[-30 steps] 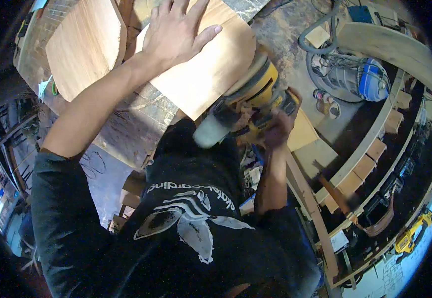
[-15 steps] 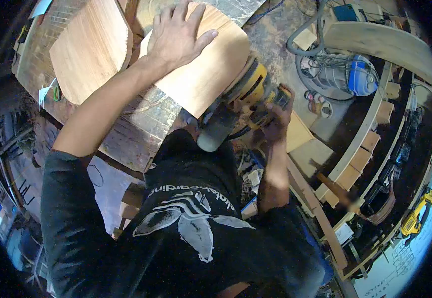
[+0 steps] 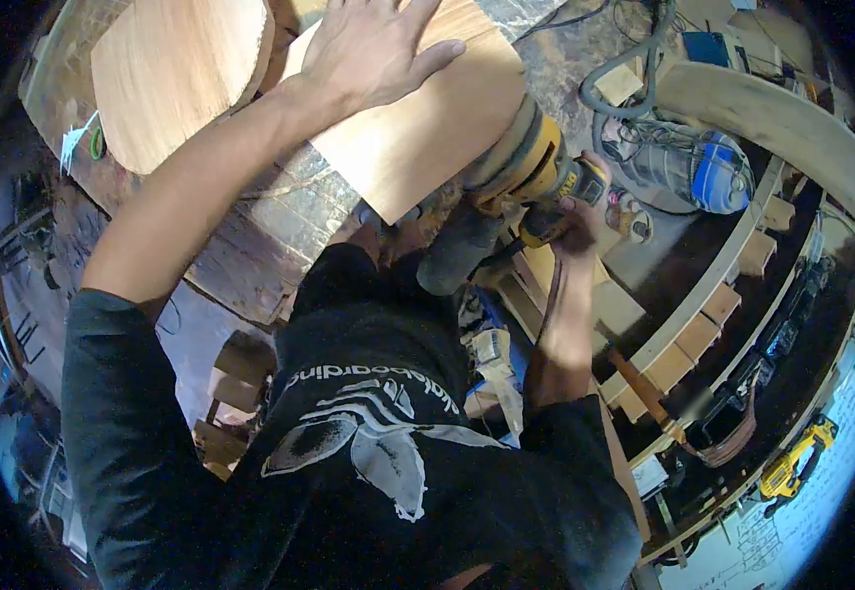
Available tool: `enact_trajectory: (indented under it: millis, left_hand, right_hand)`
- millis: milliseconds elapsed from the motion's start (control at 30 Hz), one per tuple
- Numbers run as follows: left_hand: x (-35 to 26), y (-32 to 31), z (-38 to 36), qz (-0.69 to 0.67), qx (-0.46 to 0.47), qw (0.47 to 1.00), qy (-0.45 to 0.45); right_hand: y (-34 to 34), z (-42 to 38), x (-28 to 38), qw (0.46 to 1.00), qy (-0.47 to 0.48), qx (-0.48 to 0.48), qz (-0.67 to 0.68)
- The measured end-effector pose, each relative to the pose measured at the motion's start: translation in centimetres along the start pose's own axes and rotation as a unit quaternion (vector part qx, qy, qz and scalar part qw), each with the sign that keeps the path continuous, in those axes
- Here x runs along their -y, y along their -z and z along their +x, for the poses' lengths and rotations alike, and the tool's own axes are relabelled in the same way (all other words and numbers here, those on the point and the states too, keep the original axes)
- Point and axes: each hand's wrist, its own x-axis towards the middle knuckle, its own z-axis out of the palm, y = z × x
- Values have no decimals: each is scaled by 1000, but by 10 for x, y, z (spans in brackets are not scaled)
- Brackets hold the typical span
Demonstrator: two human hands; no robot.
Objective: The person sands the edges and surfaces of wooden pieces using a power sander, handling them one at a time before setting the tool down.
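My left hand lies flat with fingers spread on a light wooden board that rests on the workbench. My right hand grips a yellow and black power sander, whose pad is pressed against the board's near right edge. The sander's grey dust canister points down towards my chest. A second rounded wooden board lies to the left of the first.
A grey and blue shop vacuum with a hose stands on the floor at the right. Curved wooden frames with blocks arc along the right side. A yellow tool lies at the lower right. Offcuts sit under the bench.
The sander has moved to the right along the board's edge with my right hand. My left hand stays pressed on the board; the view has shifted slightly.
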Motion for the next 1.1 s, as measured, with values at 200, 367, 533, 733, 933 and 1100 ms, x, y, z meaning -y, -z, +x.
enact_trajectory:
  millis: [200,367,533,733,933,1100]
  left_hand:
    - [0,-2,-2,-3,-14,1000,3]
    - [3,-7,-3,-4,-20,1000,-1]
    - [4,-11,-5,4,-54,999,2]
    - [7,-3,-4,-51,-34,998,-29]
    - [15,-14,-5,-26,-90,994,-62]
    - [12,-10,-5,-55,-76,994,-54]
  right_hand:
    - [10,7,-6,998,39,17,56]
    - [18,11,-11,997,72,4,7]
    - [-6,10,7,998,43,-34,17]
    - [-3,12,8,999,39,-25,29]
    - [-2,14,6,997,63,-39,28]
    - [2,13,8,997,69,-15,29]
